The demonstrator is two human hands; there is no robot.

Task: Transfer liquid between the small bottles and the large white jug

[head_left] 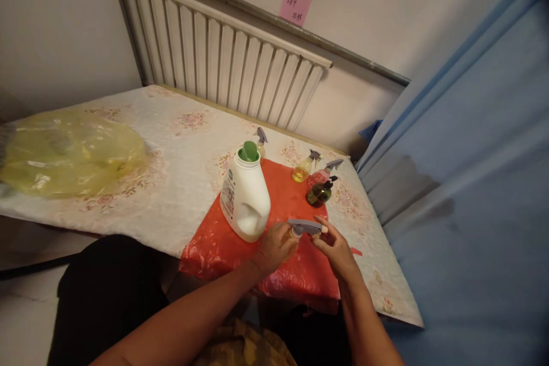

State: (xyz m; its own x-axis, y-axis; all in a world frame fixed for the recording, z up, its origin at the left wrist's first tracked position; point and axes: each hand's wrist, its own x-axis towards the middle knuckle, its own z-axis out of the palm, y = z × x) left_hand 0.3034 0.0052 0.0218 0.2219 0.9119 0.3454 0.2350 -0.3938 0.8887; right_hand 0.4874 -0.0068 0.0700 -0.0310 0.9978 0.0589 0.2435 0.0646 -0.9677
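A grey trigger spray head (306, 226) with a pale collar is between my hands, over the red plastic sheet (285, 197). My left hand (277, 247) is closed around it at the collar; whether a bottle hangs below cannot be seen. At the nozzle end, the fingers of my right hand (337, 249) pinch the pale tip. Just left of my hands stands a white jug (253, 197) with a green spout (249, 152) in its uncapped neck. Beyond are a yellow spray bottle (301, 172), a pink spray bottle (316, 178) and a dark green pump bottle (317, 195).
Another spray bottle (261, 138) is partly hidden behind the jug. A yellow plastic bag (77, 151) lies at the left on the flowered tablecloth (189, 166). A radiator (227, 57) lines the wall at the back, and a blue curtain (463, 160) hangs along the right side.
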